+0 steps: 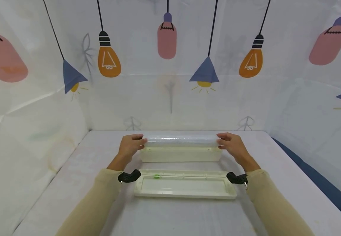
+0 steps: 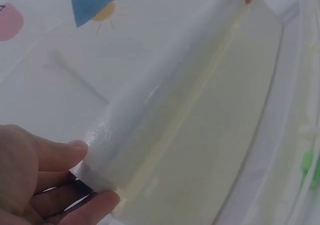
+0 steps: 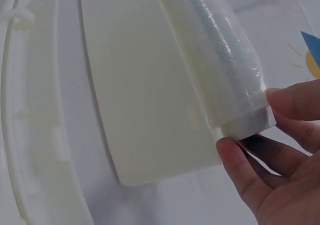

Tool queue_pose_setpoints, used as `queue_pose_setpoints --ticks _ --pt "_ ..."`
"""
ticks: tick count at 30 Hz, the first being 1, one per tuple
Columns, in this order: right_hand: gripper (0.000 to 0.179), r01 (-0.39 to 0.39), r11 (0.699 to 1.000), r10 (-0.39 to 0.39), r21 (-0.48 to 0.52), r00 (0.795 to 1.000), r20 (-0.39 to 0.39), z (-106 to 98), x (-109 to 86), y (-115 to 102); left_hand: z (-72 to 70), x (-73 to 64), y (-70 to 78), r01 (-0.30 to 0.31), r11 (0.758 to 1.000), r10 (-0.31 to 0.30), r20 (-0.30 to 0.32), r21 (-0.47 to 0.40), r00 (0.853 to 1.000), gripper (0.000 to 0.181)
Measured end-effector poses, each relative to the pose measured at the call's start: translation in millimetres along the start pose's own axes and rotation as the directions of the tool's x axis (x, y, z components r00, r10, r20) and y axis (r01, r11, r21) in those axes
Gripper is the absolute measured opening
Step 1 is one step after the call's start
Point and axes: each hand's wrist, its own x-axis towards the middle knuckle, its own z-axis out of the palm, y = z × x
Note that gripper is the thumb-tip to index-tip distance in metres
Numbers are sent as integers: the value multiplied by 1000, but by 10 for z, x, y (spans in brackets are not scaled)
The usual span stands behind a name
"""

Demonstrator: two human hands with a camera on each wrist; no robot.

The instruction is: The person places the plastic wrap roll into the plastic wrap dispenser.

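A roll of cling film [image 1: 180,141] lies lengthwise along the top of a cream plastic dispenser box [image 1: 180,155], overlapping its upper edge in the head view. My left hand [image 1: 131,146] grips the roll's left end between thumb and fingers. At the opposite end my right hand [image 1: 231,145] holds it the same way; the right wrist view shows the white core end [image 3: 248,123] poking out beside the fingertips. Nearer to me, the cream lid [image 1: 185,188] rests on the table with its hollow side up and a small green slider [image 1: 157,176] on its rail.
A white cloth covers the table [image 1: 170,219]. White sheets printed with hanging lamps form the back wall [image 1: 147,95] and the sides. A dark blue strip [image 1: 315,177] runs along the right table edge. Black wrist cameras [image 1: 129,176] sit over the lid's ends in view.
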Motion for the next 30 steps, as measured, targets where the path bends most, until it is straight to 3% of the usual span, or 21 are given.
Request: queue_pose_setpoints --ticks 6,13,30 --pt "43 -13 1000 12 -3 1000 -13 11 19 -8 3 17 6 11 1000 -12 -25 -27 1000 47" --pt "42 -57 997 58 -49 998 18 -5 -11 7 12 -12 -46 61 998 -61 -29 11 998 47" --pt "43 -51 996 52 -73 998 19 30 44 6 -11 -35 -26 22 998 -19 -67 54 998 42"
